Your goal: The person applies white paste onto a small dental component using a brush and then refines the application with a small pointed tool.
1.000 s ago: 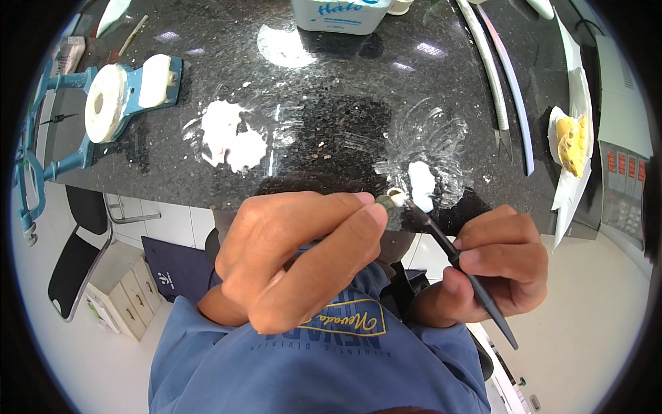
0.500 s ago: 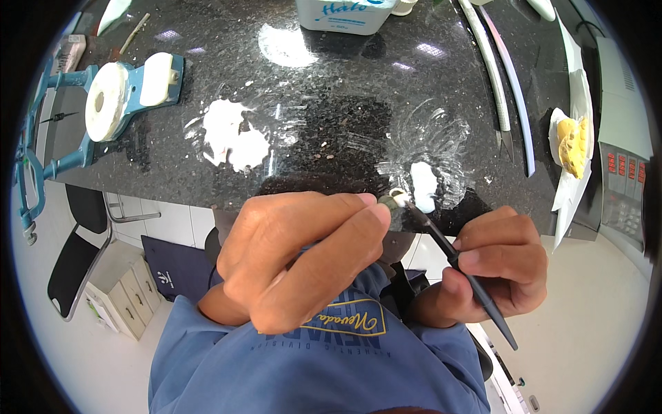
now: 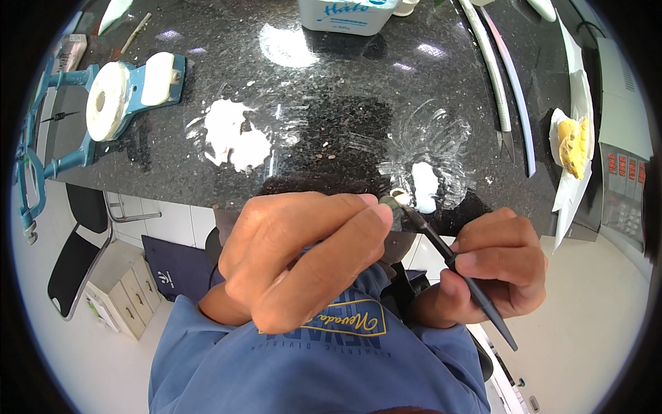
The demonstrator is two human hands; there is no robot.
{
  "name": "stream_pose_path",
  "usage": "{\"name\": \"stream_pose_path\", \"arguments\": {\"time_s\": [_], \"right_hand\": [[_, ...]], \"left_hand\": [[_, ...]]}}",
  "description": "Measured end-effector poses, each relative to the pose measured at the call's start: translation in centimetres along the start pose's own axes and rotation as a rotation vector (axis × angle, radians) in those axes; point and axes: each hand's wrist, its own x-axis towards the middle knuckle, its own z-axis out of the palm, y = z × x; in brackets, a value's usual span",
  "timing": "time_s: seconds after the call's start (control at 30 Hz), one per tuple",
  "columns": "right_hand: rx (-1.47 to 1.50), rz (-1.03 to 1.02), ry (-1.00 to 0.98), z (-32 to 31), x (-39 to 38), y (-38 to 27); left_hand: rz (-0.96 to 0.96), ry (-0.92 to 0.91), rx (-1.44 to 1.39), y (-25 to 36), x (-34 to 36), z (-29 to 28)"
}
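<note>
My left hand [image 3: 303,259] is closed in a pinch between thumb and forefinger on a small grey-green piece [image 3: 390,201]. At the end of this piece shows a small cream-coloured, tooth-like part [image 3: 401,198], partly hidden. My right hand [image 3: 503,262] grips a slim black-handled tool [image 3: 441,245] like a pen, its butt pointing down and right. The tool's tip meets or nearly meets the cream part; whether they touch I cannot tell. Just beyond, a smear of white paste [image 3: 425,186] lies on the dark speckled countertop [image 3: 345,131].
At left stands a blue dental articulator [image 3: 138,90] with white plaster mounts. White powdery paste [image 3: 238,138] is spread in front of it. A white tub [image 3: 345,17] is at the back. A metal instrument [image 3: 493,69], a lilac strip [image 3: 514,90] and a yellow dental model [image 3: 572,148] on paper lie right.
The small piece in my left fingers has turned slightly, so less of the cream part shows. The tool in my right hand has barely shifted.
</note>
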Motion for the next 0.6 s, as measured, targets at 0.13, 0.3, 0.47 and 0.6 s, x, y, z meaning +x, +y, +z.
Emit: {"name": "stream_pose_path", "arguments": {"time_s": [0.13, 0.3, 0.47, 0.6], "right_hand": [[0.009, -0.003, -0.002, 0.19, 0.02, 0.09], [-0.001, -0.010, 0.008, 0.01, -0.12, 0.02], [0.018, -0.006, 0.024, 0.06, -0.19, 0.22], [0.003, -0.028, 0.039, 0.05, -0.30, 0.33]], "left_hand": [[0.005, 0.002, 0.012, -0.02, -0.10, -0.03], [-0.010, -0.001, 0.005, 0.27, 0.13, 0.03], [-0.020, -0.009, 0.020, 0.18, -0.19, -0.14], [-0.008, -0.052, -0.001, 0.03, 0.04, -0.47]]}}
